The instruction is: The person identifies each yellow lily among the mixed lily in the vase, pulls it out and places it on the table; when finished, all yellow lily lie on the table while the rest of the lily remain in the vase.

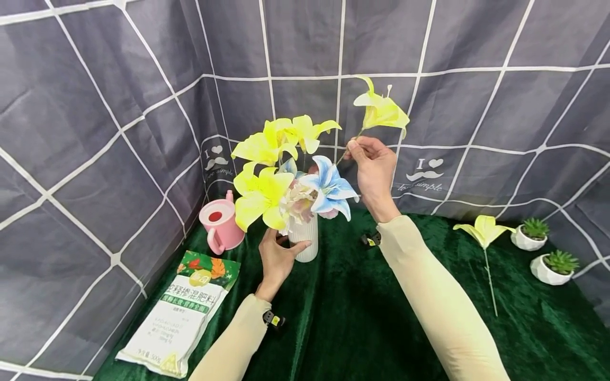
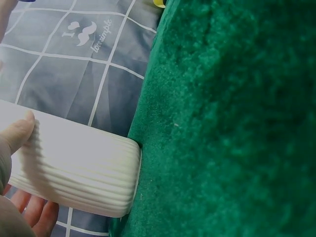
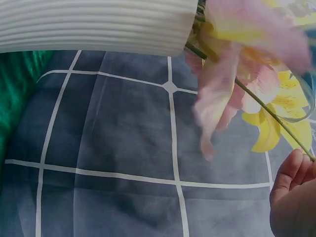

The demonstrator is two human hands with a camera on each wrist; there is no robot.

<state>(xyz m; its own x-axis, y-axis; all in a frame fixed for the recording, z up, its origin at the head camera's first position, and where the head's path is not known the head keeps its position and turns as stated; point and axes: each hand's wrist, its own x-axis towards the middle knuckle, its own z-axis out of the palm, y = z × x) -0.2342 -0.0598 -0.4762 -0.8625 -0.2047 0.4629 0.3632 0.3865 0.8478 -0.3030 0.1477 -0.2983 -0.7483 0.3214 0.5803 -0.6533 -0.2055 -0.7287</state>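
Observation:
A ribbed white vase (image 1: 307,241) stands upright on the green cloth, packed with artificial flowers. Yellow lilies (image 1: 264,196), a blue lily (image 1: 330,186) and a pale pink bloom (image 1: 299,201) spread above its rim. My left hand (image 1: 278,257) grips the vase low on its side, the thumb (image 2: 20,131) across the front and the other fingers behind. Up to the right, my right hand (image 1: 376,168) pinches the stem of another yellow lily (image 1: 383,112). In the right wrist view that green stem (image 3: 266,108) slants down to the vase mouth; its lower end is hidden by petals.
Left of the vase are a pink watering can (image 1: 223,225) and a white-and-green fertilizer bag (image 1: 181,312). One loose yellow lily (image 1: 485,233) lies at the right, near two small potted succulents (image 1: 531,235). A grey checked curtain (image 1: 305,47) closes off the back and sides.

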